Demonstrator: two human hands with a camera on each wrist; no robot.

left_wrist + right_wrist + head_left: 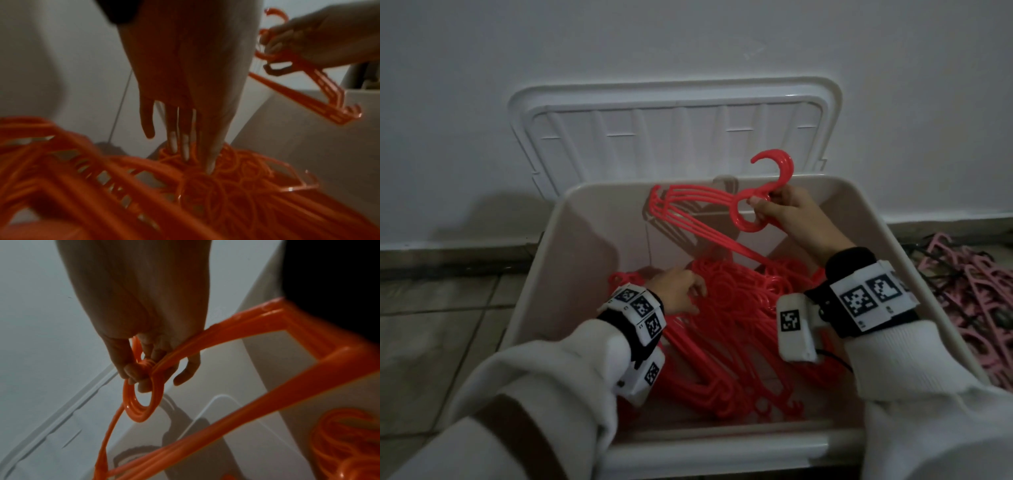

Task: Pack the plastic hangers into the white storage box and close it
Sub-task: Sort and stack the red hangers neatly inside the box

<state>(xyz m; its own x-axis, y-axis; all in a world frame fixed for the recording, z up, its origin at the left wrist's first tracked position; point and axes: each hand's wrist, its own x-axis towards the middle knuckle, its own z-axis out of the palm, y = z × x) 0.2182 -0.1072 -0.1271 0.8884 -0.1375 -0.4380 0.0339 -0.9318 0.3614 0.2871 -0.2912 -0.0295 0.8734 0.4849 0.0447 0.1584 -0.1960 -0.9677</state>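
Note:
The white storage box (722,445) stands open on the floor, and its lid (671,130) leans against the wall behind. A pile of red plastic hangers (739,325) lies inside. My right hand (760,204) grips a small bundle of red hangers (698,219) by the necks, above the box's far side, hooks up. The right wrist view shows fingers (141,369) curled round the bundle's (226,340) necks. My left hand (697,298) is down in the box. Its straight fingers (185,151) touch the pile (226,194).
A heap of pink hangers (969,294) lies on the tiled floor right of the box. The white wall is close behind the lid. Brown floor tiles (431,325) spread to the left.

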